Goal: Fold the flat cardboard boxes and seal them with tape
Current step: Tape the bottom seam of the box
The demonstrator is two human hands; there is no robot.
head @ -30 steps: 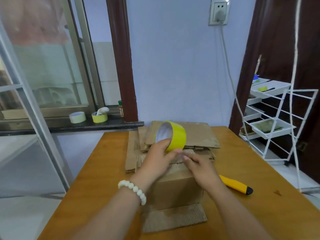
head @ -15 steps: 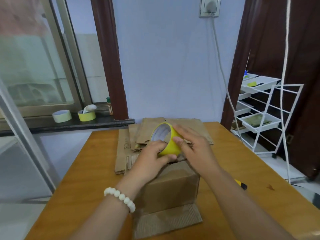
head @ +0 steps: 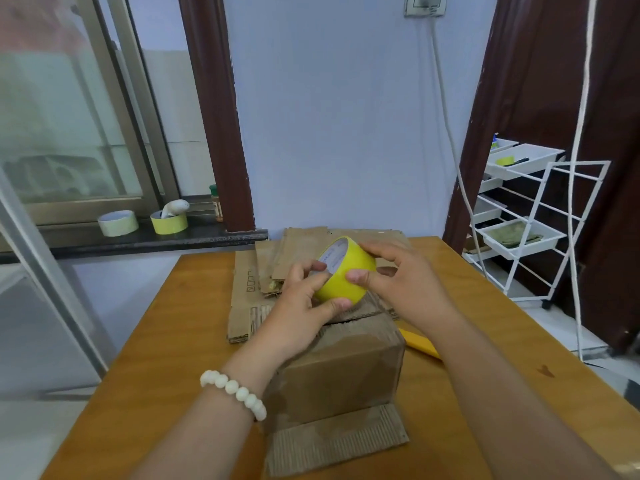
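Above the folded brown cardboard box (head: 343,372), near the middle of my view, both hands hold the yellow roll of tape (head: 346,275) clear of the cardboard. The left hand (head: 298,317) has its grip wrapped round the near left side of the roll. Its thumb lies under the yellow band and a curled finger crosses the white inner core. The right hand (head: 408,285) has its grip partly closed on the opposite side, with the thumb pressed flat on the yellow outer face and the fingers arched over the far edge. I cannot tell whether a loose tape end is lifted.

The box stands on the orange-brown wooden tabletop (head: 173,341) directly below the roll. Its top flaps meet in a rough seam, and one corrugated flap (head: 336,441) lies flat on the tabletop toward me. Behind it, touching the wall side, a stack of flat brown cardboard sheets (head: 249,292) lies spread out. A yellow-handled cutter (head: 420,344) lies just right of the box, partly hidden by the right forearm. A white bead bracelet (head: 235,393) circles the left wrist.

On the dark window ledge (head: 156,242) to the left sit two more tape rolls (head: 117,222). A white wire rack (head: 519,220) stands to the right of the tabletop.
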